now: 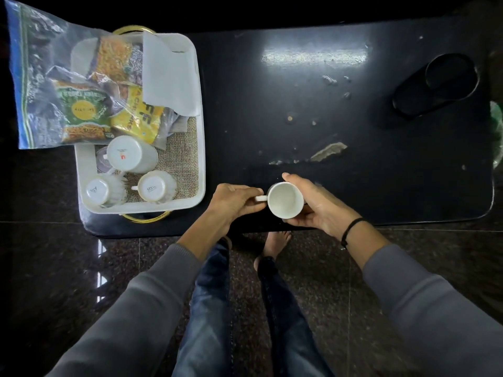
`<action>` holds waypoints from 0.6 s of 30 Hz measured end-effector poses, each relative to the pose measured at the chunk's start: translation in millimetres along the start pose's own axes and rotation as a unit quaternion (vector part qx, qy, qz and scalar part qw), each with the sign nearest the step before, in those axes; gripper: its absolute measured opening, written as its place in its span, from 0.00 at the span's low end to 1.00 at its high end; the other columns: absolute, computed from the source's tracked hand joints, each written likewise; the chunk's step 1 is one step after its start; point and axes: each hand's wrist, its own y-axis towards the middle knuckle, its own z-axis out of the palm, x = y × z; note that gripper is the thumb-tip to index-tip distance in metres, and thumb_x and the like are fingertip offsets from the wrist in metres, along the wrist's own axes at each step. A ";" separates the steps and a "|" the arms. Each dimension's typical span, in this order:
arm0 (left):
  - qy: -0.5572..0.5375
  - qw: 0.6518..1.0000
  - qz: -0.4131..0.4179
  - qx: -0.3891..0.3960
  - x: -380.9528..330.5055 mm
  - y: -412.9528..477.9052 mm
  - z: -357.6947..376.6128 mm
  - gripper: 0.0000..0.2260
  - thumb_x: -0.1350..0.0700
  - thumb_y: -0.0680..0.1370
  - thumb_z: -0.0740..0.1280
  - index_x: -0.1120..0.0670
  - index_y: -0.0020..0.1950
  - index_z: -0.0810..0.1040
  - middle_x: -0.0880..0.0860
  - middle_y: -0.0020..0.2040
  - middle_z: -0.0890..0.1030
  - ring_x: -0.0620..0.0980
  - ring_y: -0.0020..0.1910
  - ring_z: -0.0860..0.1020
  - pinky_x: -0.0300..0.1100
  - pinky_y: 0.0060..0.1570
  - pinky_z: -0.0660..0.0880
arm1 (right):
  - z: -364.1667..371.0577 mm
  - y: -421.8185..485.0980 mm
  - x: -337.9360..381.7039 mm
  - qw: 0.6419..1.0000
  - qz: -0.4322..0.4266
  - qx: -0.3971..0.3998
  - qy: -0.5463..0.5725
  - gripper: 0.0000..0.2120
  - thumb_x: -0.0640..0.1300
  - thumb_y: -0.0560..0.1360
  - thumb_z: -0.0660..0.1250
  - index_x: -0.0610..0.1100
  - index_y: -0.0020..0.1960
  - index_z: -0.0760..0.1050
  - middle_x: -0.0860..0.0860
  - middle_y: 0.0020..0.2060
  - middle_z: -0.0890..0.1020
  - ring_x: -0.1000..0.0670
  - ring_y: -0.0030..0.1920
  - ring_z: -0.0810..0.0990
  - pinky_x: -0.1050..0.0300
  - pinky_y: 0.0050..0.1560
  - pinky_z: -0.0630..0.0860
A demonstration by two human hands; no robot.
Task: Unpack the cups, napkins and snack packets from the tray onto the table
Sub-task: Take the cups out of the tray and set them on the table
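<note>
A white cup (285,199) stands mouth-up near the front edge of the black table (353,131). My left hand (232,201) pinches its handle and my right hand (318,205) wraps around its right side. The white tray (200,170) with gold handles sits at the table's left end. Three white cups lie upside down in its near half: a large one (130,153) and two smaller ones (102,190) (155,187). A clear zip bag (40,77) with snack packets (84,110) overhangs the tray's far left. A white napkin (168,74) lies in the far right of the tray.
A black cup-holder recess (435,83) sits at the table's far right. Scratches and chipped patches (326,152) mark the table's middle. My legs and bare feet stand on the dark tiled floor (326,268) below the table's front edge.
</note>
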 end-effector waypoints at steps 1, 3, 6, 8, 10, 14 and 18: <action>0.005 1.000 -0.002 -0.001 -0.1 0.5 -0.1 0.04 0.67 0.75 0.74 0.69 0.46 0.84 0.65 0.42 0.83 0.56 0.40 0.86 0.38 0.39 0.84 | -0.1 -1.0 1.5 1.000 0.000 -0.003 -0.010 0.45 0.68 0.69 0.73 0.45 0.76 0.66 0.42 0.60 0.81 0.44 0.49 0.86 0.56 0.35 0.83; 0.019 1.000 -0.002 0.000 -0.5 0.5 0.2 0.06 0.66 0.76 0.73 0.69 0.48 0.84 0.64 0.43 0.84 0.55 0.39 0.86 0.37 0.37 0.83 | -1.1 -3.7 4.4 0.999 0.001 -0.010 -0.038 0.40 0.71 0.69 0.71 0.44 0.70 0.73 0.42 0.59 0.82 0.45 0.46 0.86 0.57 0.35 0.82; 0.090 0.996 0.015 -0.001 -1.5 -2.1 1.0 0.07 0.61 0.78 0.72 0.65 0.51 0.85 0.63 0.45 0.86 0.51 0.35 0.86 0.38 0.34 0.83 | -0.8 -11.4 10.8 0.989 -0.018 -0.061 -0.132 0.41 0.77 0.68 0.65 0.42 0.61 0.77 0.44 0.55 0.83 0.47 0.42 0.85 0.57 0.33 0.81; 0.193 0.980 0.046 -0.015 -2.1 -5.6 0.7 0.08 0.56 0.79 0.70 0.60 0.52 0.85 0.59 0.46 0.87 0.49 0.36 0.86 0.41 0.34 0.84 | 0.3 -18.0 16.1 0.958 -0.075 -0.132 -0.243 0.40 0.79 0.69 0.60 0.42 0.54 0.78 0.46 0.51 0.81 0.47 0.41 0.82 0.58 0.30 0.75; 0.300 0.948 0.097 -0.055 -5.5 -12.3 -0.6 0.09 0.52 0.79 0.68 0.55 0.51 0.86 0.55 0.44 0.87 0.51 0.40 0.86 0.47 0.38 0.85 | 2.9 -22.8 23.4 0.922 -0.153 -0.186 -0.305 0.35 0.77 0.71 0.59 0.43 0.43 0.75 0.48 0.44 0.81 0.46 0.42 0.81 0.53 0.35 0.74; 0.369 0.906 0.173 -0.114 -23.3 -32.0 -11.1 0.11 0.48 0.79 0.65 0.50 0.47 0.86 0.54 0.44 0.86 0.58 0.46 0.84 0.52 0.48 0.83 | 18.4 -31.1 45.9 0.899 -0.244 -0.213 -0.296 0.24 0.68 0.75 0.64 0.46 0.42 0.76 0.50 0.42 0.82 0.47 0.44 0.81 0.53 0.39 0.73; 0.361 0.895 0.218 -0.145 -47.3 -45.8 -36.3 0.10 0.48 0.79 0.65 0.48 0.51 0.86 0.48 0.45 0.86 0.53 0.49 0.83 0.47 0.50 0.79 | 53.1 -35.7 70.1 0.891 -0.298 -0.176 -0.295 0.19 0.62 0.77 0.67 0.45 0.45 0.80 0.54 0.38 0.82 0.57 0.41 0.79 0.60 0.34 0.68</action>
